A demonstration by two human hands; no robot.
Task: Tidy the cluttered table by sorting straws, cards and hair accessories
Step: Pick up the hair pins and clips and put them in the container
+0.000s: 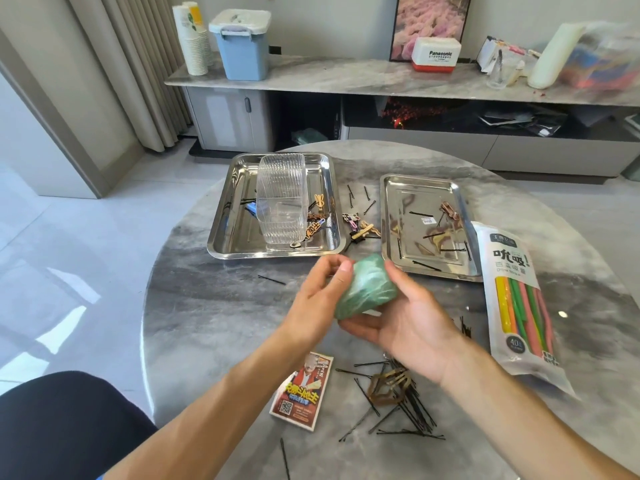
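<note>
Loose bobby pins and card box lie nearest on worktop. Above them, both hands hold green card deck — left hand fingers pinching its end, right hand fingers cupped beneath. Straw pack lies right.

Colours, centre of frame outward
Green block w/ pale marbling at centre; grey-veined counter; silver trays; yellow, orange, green, pink straws at right; red-yellow card pack at bottom; black hairpins.

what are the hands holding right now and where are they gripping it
Both hold a green deck of cards above the table: the right hand cradles its underside and right edge, the left hand pinches its left edge.
</note>
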